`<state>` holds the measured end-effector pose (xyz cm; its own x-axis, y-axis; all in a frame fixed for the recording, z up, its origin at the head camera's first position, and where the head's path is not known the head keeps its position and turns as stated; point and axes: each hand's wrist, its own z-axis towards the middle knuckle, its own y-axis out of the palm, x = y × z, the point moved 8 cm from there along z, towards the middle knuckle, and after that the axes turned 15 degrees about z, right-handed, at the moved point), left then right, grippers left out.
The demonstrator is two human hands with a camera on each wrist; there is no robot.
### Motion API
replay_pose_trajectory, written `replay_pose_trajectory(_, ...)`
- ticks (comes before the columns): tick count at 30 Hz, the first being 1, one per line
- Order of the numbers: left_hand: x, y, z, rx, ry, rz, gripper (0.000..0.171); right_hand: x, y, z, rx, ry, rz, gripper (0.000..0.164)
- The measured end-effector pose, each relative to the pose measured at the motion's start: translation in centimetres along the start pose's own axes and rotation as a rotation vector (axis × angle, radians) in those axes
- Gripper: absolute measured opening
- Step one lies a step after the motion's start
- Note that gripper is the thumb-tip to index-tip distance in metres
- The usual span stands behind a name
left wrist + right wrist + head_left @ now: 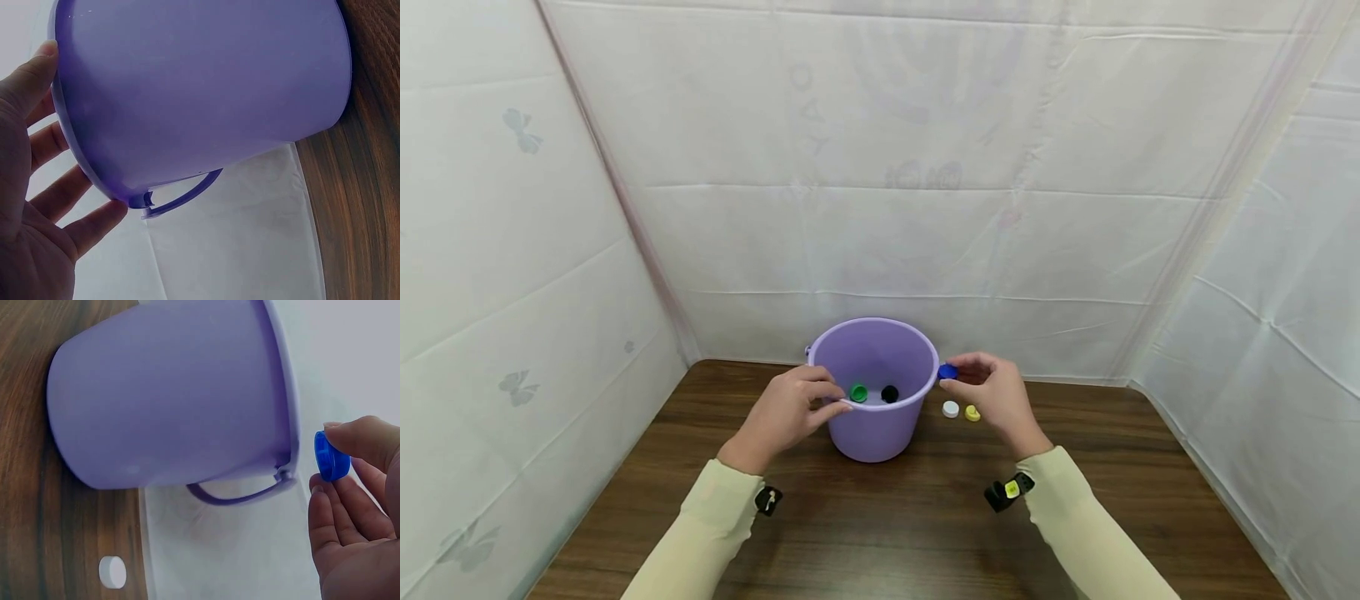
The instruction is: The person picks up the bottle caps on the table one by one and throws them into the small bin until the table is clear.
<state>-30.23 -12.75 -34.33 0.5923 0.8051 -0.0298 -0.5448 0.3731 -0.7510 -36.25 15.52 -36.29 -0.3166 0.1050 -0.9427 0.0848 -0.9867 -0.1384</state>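
Note:
A purple bucket (874, 433) stands upright on the table. My left hand (786, 411) holds its rim at the near left, the fingertips reaching over the edge and the thumb (34, 69) against it. Inside the bucket lie a green bottle cap (858, 392) and a black cap (890, 394). My right hand (996, 398) pinches a blue bottle cap (332, 459) between thumb and fingertips, just outside the bucket's right rim. Below that hand, a white cap (951, 409) and a small yellow cap (973, 413) lie on the table.
The brown wooden table (880, 533) ends at a white sheet wall (887, 242) close behind the bucket. More white sheeting (497, 333) hangs on both sides. The bucket's purple handle (234, 501) hangs down along its far side.

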Motion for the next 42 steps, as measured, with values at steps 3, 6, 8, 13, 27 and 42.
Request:
replay_pose_trajectory(3, 0.0, 0.0, 0.0, -0.003, -0.003, 0.002, 0.013, -0.5, 0.6, 0.3, -0.010, -0.015, 0.020, 0.034)
replay_pose_trajectory(6, 0.0, 0.0, 0.0, -0.005, -0.005, -0.001, 0.013, -1.0, 1.3, 0.6, -0.017, -0.025, 0.041, 0.034)
replay_pose_trajectory(8, 0.0, 0.0, 0.0, -0.005, -0.006, -0.004, 0.013, -1.3, 1.7, 0.8, -0.018, -0.034, 0.050, 0.033)
replay_pose_trajectory(13, 0.0, 0.1, 0.0, -0.004, -0.003, -0.008, 0.013, -1.8, 2.4, 1.4, -0.012, -0.047, 0.056, 0.031)
replay_pose_trajectory(27, -0.1, 0.2, 0.0, -0.012, -0.008, -0.004, 0.014, -2.0, 4.3, 2.5, -0.031, -0.043, 0.067, 0.032)
replay_pose_trajectory(42, 0.0, 0.1, 0.0, -0.028, -0.027, -0.018, 0.014, -1.2, 5.0, 3.1, -0.033, -0.019, 0.029, 0.037)
